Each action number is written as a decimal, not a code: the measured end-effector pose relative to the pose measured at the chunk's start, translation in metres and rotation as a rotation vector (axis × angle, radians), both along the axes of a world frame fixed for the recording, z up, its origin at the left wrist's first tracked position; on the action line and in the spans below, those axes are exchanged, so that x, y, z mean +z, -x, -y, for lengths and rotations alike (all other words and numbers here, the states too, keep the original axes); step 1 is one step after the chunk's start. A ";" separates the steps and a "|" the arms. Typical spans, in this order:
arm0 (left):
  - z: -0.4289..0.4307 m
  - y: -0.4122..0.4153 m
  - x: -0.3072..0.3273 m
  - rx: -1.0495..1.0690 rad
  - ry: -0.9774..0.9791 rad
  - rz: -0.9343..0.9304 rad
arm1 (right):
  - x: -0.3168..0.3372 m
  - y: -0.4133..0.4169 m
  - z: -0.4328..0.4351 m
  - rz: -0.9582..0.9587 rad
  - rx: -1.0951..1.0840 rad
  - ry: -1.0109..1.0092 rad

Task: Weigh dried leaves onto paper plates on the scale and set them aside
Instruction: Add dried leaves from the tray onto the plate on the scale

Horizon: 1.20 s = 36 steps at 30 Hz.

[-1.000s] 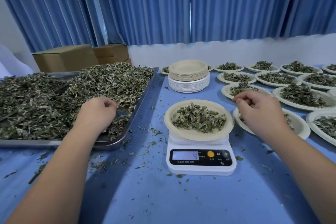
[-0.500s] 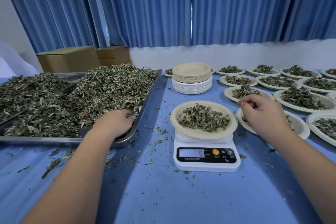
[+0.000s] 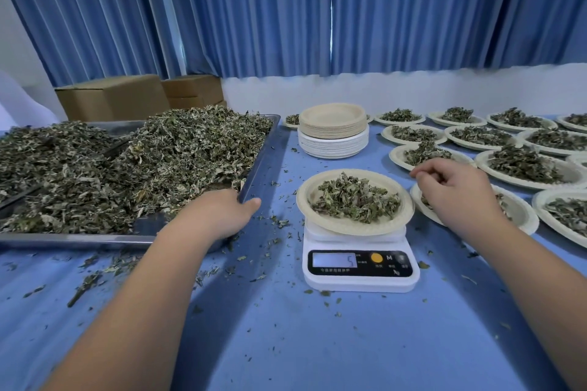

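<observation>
The left hand (image 3: 219, 216) rests on the near right corner of the metal tray (image 3: 259, 149), fingers curled over its rim, thumb out toward the scale; whether it holds any leaves I cannot tell. The right hand (image 3: 457, 194) hovers just right of the paper plate (image 3: 355, 227) on the scale (image 3: 360, 267), fingers loosely bent with the thumb and forefinger pinched close; nothing visible between them. The plate carries a small heap of dried leaves (image 3: 355, 197), and the display reads 5. The tray is piled with loose leaves (image 3: 127, 168). Behind the scale stands a stack of empty plates (image 3: 333, 128); filled plates (image 3: 524, 165) crowd the blue table (image 3: 317, 343) to the right
</observation>
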<state>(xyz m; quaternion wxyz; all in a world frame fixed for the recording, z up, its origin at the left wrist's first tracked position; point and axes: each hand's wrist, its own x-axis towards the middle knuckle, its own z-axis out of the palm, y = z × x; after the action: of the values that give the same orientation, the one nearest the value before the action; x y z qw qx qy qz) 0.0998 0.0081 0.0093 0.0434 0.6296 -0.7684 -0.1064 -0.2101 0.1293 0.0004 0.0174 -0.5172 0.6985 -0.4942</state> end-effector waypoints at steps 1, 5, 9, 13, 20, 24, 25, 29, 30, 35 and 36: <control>-0.001 0.001 -0.001 0.006 -0.001 0.024 | 0.000 0.000 0.000 -0.002 0.004 -0.002; -0.003 0.002 -0.001 0.073 0.001 0.118 | -0.001 0.001 0.001 0.008 0.014 0.007; -0.005 0.003 -0.001 0.062 -0.044 0.125 | -0.001 0.002 0.001 0.004 0.012 0.010; -0.009 0.008 -0.004 0.057 0.001 0.106 | -0.001 0.001 0.001 -0.010 0.019 0.017; -0.013 0.011 -0.007 0.071 0.034 0.102 | -0.002 0.002 0.003 -0.007 0.017 0.014; -0.008 0.008 -0.007 0.096 0.029 0.094 | -0.003 0.002 0.002 -0.001 0.014 0.008; -0.007 0.007 -0.007 0.104 0.034 0.088 | -0.003 0.001 0.002 0.001 0.015 0.010; -0.002 0.001 -0.004 0.139 0.090 0.020 | -0.002 0.001 0.003 -0.001 0.014 0.016; -0.001 -0.002 -0.004 0.141 0.101 -0.003 | -0.002 0.001 0.003 0.007 0.013 0.017; 0.004 -0.014 0.003 0.124 0.081 -0.032 | -0.002 0.001 0.002 0.007 0.032 0.008; 0.004 -0.015 0.005 0.121 0.076 -0.038 | -0.001 0.002 0.002 0.010 0.035 0.009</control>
<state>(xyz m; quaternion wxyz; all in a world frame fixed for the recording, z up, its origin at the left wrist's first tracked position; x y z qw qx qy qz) 0.1143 0.0038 0.0138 0.0882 0.6706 -0.7315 -0.0863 -0.2118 0.1277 -0.0011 0.0272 -0.5272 0.6869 -0.4995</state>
